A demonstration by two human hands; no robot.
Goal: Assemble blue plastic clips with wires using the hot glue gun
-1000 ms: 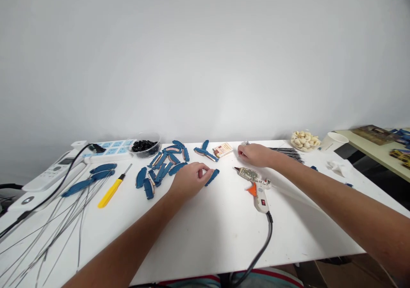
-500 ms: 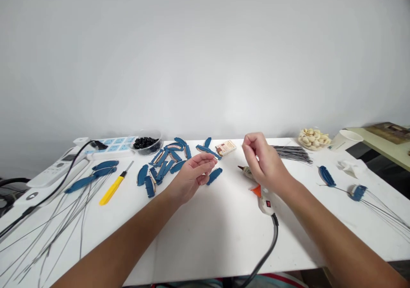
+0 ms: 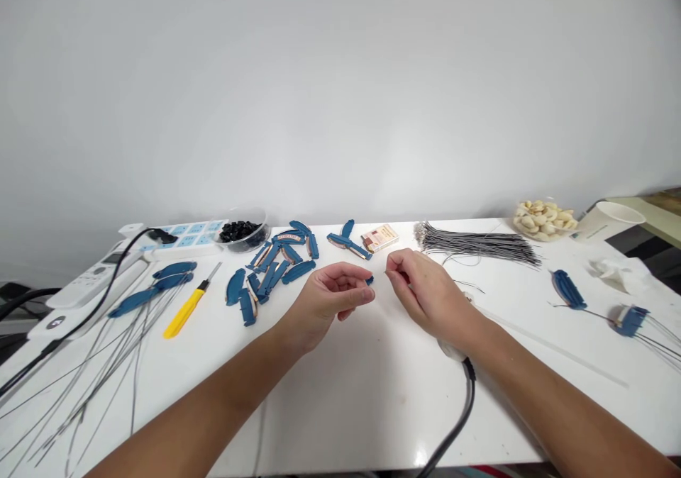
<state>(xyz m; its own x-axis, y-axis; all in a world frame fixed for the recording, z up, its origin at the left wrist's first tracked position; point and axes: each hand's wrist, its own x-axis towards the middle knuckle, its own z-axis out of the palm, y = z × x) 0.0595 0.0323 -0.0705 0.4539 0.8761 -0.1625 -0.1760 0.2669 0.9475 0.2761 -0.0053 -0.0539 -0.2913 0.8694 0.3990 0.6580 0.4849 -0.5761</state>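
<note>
While some pieces (image 3: pixel 631 320) trail wires (image 3: pixel 657 345), most lie bare; my left grip (image 3: pixel 330 299) pinches one piece (image 3: pixel 369 279), my right grip (image 3: pixel 428 297) seemingly wire (image 3: pixel 386 272).

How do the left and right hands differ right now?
- Hold: the left hand pinches a small blue piece; the right hand has closed fingertips, what they hold being too small to tell.
- Pose: the left hand's fingers reach out further; the right hand's curl in tightly.

Shared: both are bare, fingertips facing each other.
</note>
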